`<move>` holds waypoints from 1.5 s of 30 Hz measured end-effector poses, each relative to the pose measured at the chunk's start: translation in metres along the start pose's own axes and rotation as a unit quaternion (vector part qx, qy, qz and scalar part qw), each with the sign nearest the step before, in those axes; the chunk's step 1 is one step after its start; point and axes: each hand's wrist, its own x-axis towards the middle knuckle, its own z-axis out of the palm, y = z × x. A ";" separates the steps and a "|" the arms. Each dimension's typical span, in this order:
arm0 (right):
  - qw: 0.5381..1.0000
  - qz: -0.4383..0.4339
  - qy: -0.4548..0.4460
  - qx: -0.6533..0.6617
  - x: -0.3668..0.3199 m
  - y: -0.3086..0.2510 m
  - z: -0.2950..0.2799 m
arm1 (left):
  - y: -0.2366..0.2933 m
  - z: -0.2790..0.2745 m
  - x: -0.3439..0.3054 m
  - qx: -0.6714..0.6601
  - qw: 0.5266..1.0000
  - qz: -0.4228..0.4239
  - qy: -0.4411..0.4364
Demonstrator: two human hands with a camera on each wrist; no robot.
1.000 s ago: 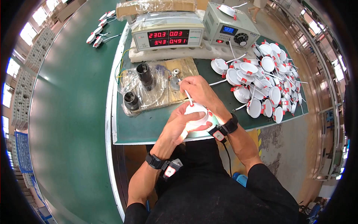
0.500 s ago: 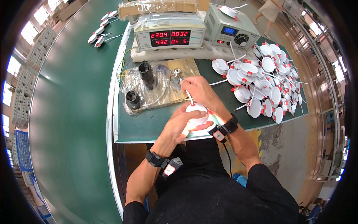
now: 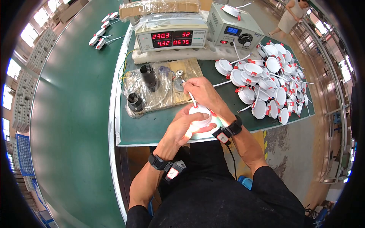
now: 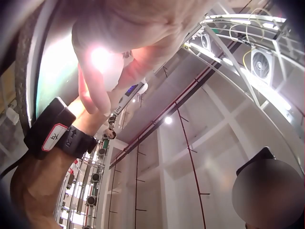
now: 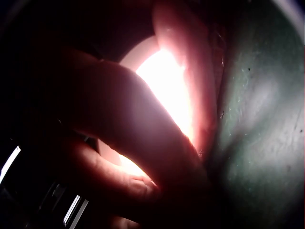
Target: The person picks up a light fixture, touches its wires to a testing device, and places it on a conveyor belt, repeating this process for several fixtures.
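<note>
My left hand grips a round white downlight, thumb across its back. The lamp is lit; its glowing face shines between fingers in the right wrist view, and a bright glare appears in the left wrist view. A white cable runs up from the lamp to my right hand, whose thumb and fingers pinch its far end. That end lies close beside a small metal post on the plastic-wrapped board. The wire tips are hidden by the fingers.
Two black sockets stand on the board. Behind are a power meter with red digits and a grey regulator box. Many white downlights are heaped at right; several more lie far left. A person walks beyond the table.
Both hands keep their place, and the lamp stays lit. The meter's red digits have changed, its lower right reading now 0.575. A person has come further into view at the upper right.
</note>
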 end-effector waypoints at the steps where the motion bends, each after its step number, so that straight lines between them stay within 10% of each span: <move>1: 1.000 -0.001 0.001 0.000 0.000 0.000 0.000 | 0.000 0.000 0.000 0.000 1.000 0.001 0.000; 45: 1.000 -0.008 -0.007 -0.004 0.004 0.009 -0.001 | -0.002 -0.008 0.000 -0.013 0.998 0.008 -0.063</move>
